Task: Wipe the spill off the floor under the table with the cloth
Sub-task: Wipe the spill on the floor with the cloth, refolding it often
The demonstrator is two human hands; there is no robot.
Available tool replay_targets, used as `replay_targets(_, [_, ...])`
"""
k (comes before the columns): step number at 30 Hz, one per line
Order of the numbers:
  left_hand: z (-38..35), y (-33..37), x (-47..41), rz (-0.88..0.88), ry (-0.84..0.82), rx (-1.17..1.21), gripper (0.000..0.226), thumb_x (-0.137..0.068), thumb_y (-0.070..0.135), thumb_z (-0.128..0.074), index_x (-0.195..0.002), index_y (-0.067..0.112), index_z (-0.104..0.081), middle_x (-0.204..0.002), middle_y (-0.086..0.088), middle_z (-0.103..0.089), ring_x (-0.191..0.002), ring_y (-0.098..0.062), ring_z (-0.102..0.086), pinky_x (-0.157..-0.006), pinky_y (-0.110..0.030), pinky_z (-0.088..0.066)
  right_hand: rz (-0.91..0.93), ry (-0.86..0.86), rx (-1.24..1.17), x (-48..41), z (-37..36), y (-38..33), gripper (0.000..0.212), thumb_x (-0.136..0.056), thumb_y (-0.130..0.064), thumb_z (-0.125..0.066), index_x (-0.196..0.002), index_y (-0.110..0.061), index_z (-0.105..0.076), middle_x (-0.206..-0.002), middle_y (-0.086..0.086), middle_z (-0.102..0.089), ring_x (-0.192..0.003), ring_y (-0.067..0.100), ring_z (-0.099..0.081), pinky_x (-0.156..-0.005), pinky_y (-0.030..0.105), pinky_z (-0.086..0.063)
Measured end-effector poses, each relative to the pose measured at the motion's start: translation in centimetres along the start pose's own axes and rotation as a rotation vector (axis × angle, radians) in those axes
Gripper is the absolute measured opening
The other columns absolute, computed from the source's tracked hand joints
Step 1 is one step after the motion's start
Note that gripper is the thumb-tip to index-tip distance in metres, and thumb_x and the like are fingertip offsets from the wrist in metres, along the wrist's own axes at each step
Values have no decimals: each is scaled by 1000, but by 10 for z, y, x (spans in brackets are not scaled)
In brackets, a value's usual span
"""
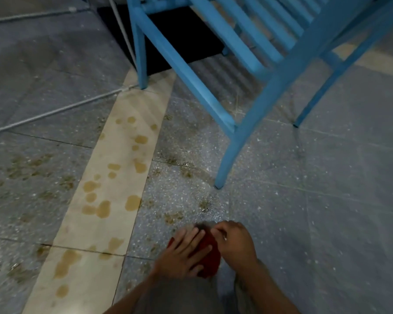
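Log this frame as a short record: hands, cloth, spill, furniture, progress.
left hand: flat on the cloth, fingers spread
right hand: gripping the cloth's far edge
cloth: red, bunched, on the floor between the hands
spill: brownish puddles on the pale tile strip, splatter on grey tiles either side
furniture: blue frame beyond the hands
progress: most puddles not yet wiped

The cloth [208,254] is dark red. The floor [327,200] is blue-grey terrazzo flecked with white specks, crossed by a plain cream strip [114,177]. The spill [132,202] shows as yellow-brown blots, amber on the cream, murkier olive on the grey. The slatted furniture frame [247,123] is bright sky blue.
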State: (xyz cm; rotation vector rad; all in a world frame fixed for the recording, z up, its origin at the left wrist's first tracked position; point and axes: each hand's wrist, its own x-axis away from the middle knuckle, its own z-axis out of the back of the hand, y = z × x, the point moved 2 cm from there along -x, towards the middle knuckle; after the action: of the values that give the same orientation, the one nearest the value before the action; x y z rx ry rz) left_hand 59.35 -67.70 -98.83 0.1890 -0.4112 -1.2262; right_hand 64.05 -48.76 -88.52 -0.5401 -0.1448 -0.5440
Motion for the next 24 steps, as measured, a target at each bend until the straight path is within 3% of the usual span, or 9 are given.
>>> replay_targets(5, [47,-36,-77,154,115,-12,68,-109,46,-38,-169,27,-13,-174,-22,-12,-161,-43,-8,-126,-66,-18,-32,91,-34,-14,13,7,13,-92,-29,-64,-86,-25,-75,-82,-6,-71,-76,15,-59,-75,33,-50])
replay_targets(8, [58,-45,-116,149,56,-74,68,-105,44,-40,-168,29,-19,-173,-24,-13,-159,-50,-9,-124,-71,-15,-81,129,-67,-13,15,13,12,-93,-28,-64,-91,-24,-75,-86,-7,-70,-81,13,-59,-75,30,-49])
replay_targets(12, [42,-25,-93,38,37,-103,62,-108,58,-31,-166,35,-26,-176,-13,-8,-162,-41,-1,-127,-67,-7,-121,163,-94,-7,15,29,9,-90,-27,-66,-88,-25,-75,-84,-8,-71,-78,12,-58,-72,28,-45])
replay_targets(13, [32,-20,-72,-21,50,-102,64,-107,62,-33,-165,36,-29,-176,-12,-11,-162,-40,-5,-127,-67,-8,-141,165,-100,-7,16,34,10,-90,-29,-66,-87,-25,-75,-83,-9,-71,-77,12,-59,-72,29,-47])
replay_targets(15, [4,-16,-16,-96,13,-119,68,-101,68,-45,-161,36,-40,-170,-13,-32,-156,-42,-30,-123,-66,-25,-187,150,-115,-3,14,40,15,-91,-33,-63,-89,-25,-75,-84,-11,-72,-75,10,-62,-74,31,-52])
replay_targets(17, [-14,-22,42,-53,12,-195,72,-93,67,-63,-157,40,-45,-160,-8,-50,-145,-38,-49,-111,-61,-47,-228,130,-126,1,11,43,15,-92,-33,-64,-90,-25,-76,-84,-11,-73,-74,8,-63,-74,29,-53])
replay_targets(18, [-17,-28,63,-23,11,-214,74,-91,63,-69,-157,42,-45,-159,-4,-52,-143,-35,-51,-106,-57,-51,-244,124,-128,2,9,42,14,-92,-32,-64,-90,-24,-76,-84,-10,-73,-73,8,-64,-74,28,-53])
replay_targets(21, [-1,-50,68,29,11,-223,62,-101,56,-58,-159,42,-41,-162,-5,-48,-147,-36,-46,-108,-57,-45,-278,131,-124,1,8,42,12,-92,-29,-64,-88,-23,-75,-83,-7,-73,-73,12,-64,-74,31,-54])
replay_targets(24, [33,-55,9,102,21,-71,74,-100,75,-40,-165,40,-28,-174,-9,-21,-160,-39,-18,-124,-67,-23,-264,96,-97,4,-1,41,13,-90,-30,-63,-89,-22,-74,-83,-5,-72,-75,15,-64,-74,34,-55])
